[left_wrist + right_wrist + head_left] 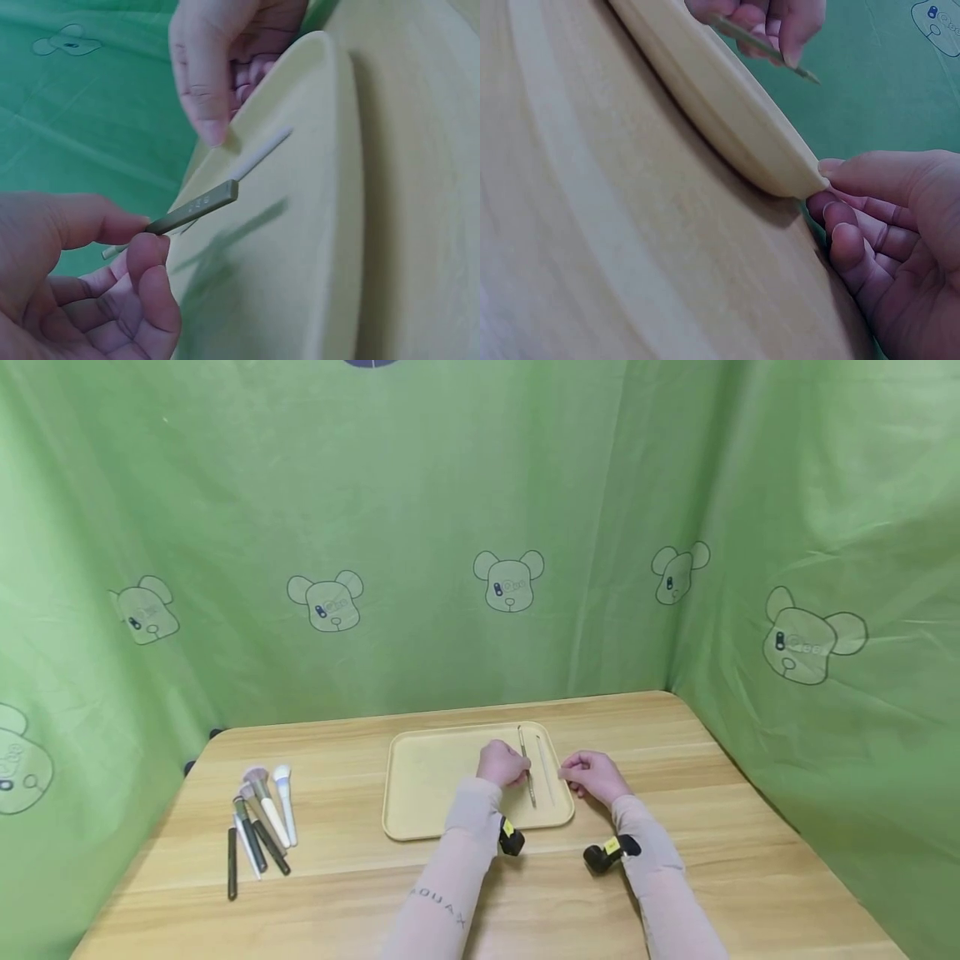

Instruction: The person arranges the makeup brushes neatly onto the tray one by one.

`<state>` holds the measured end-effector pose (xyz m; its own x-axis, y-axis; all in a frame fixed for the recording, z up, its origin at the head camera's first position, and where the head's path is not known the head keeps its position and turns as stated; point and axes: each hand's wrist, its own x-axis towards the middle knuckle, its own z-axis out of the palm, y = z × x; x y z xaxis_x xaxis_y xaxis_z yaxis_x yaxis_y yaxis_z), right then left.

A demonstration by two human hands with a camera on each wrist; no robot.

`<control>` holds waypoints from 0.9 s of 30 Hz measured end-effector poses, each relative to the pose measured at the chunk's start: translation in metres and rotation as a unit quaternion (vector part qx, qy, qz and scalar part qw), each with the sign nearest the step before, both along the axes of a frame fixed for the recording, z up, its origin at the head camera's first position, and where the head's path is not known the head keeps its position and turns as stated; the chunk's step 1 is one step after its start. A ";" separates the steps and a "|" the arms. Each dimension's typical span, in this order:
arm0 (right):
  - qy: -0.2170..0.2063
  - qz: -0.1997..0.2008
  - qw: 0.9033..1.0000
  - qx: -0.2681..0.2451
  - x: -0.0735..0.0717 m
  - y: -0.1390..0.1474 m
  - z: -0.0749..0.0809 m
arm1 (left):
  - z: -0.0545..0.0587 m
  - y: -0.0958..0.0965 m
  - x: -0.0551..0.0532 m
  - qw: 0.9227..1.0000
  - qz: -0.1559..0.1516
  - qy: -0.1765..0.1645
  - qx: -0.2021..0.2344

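A: What is the left hand (502, 763) doing?

B: Its thumb and fingertips are closed in a light pinch around a slim olive-brown stick with a squared end and small pale markings (214, 206), perhaps a fine brush. The other fingers curl loosely below.

A: Is it lying on anything?

B: It seems held just clear of the surface; in the left wrist view its shadow (247, 229) falls apart from it. Underneath is a shallow, pale yellow rectangular tray with rounded corners (435, 785).

A: And the right hand (596, 777)?

B: Thumb above, fingers beneath, it nips the tray's rim on the right side.

A: What else is near?

B: A thin whitish stick (545, 768) lies in the tray, roughly parallel, between the olive-brown one and the pinched rim. Farther out, on the light wood-grain table (337, 860), a loose cluster of makeup brushes with dark and pale handles (232, 864) lies well apart to the left.

A: So which step is this?

B: My reading: setting the olive-brown stick down in line with the whitish one, while the right hand steadies the tray. The next move would call for lowering it level, then easing the pinch without nudging its neighbour.
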<state>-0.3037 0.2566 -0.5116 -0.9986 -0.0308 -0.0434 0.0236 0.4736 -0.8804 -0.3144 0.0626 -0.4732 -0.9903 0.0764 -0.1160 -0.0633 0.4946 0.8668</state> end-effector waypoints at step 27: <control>0.001 0.004 1.000 -0.006 0.000 0.001 0.000 | -0.010 0.022 -0.003 0.997 0.039 -0.053 -0.041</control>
